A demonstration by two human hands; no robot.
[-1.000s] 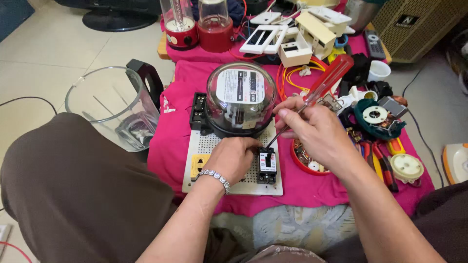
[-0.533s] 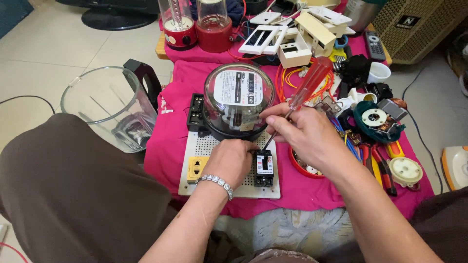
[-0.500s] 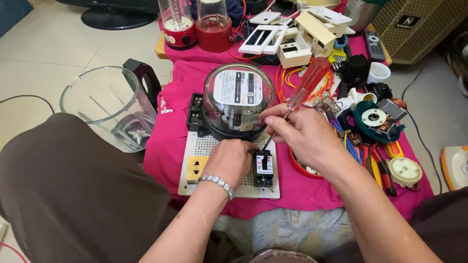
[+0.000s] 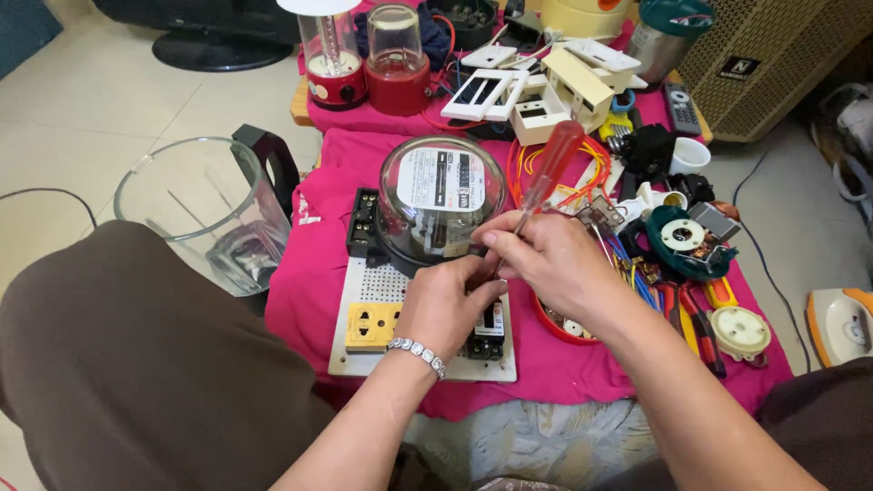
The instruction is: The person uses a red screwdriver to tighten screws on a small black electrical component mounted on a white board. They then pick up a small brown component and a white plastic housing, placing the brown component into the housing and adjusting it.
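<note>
The right hand (image 4: 555, 264) is pinching the shaft of a red-handled screwdriver (image 4: 546, 177) between thumb and fingers, the handle slanting up and away from the knuckles, the tip dropping toward the black circuit breaker (image 4: 488, 332) just beneath. The left hand (image 4: 443, 305), a beaded bracelet (image 4: 416, 355) at its wrist, is lying curled over the white perforated mounting board (image 4: 382, 295), fingertips pressing beside the breaker – steadying it, it seems.

In this head view the glass-domed electricity meter (image 4: 439, 202) is sitting just beyond both hands and a yellow socket (image 4: 371, 325) just left of the left hand, both already on the board. The breaker seems to be the part in work; whether its screws are tight is hidden under the fingers. Loose coloured wires (image 4: 596, 164) beyond the right hand look unconnected, so I judge wiring remains.

Against the frame a second earlier, the screwdriver is standing steeper and the right hand has drawn closer to the left – otherwise nothing on the pink cloth (image 4: 314, 273) has shifted.
</note>
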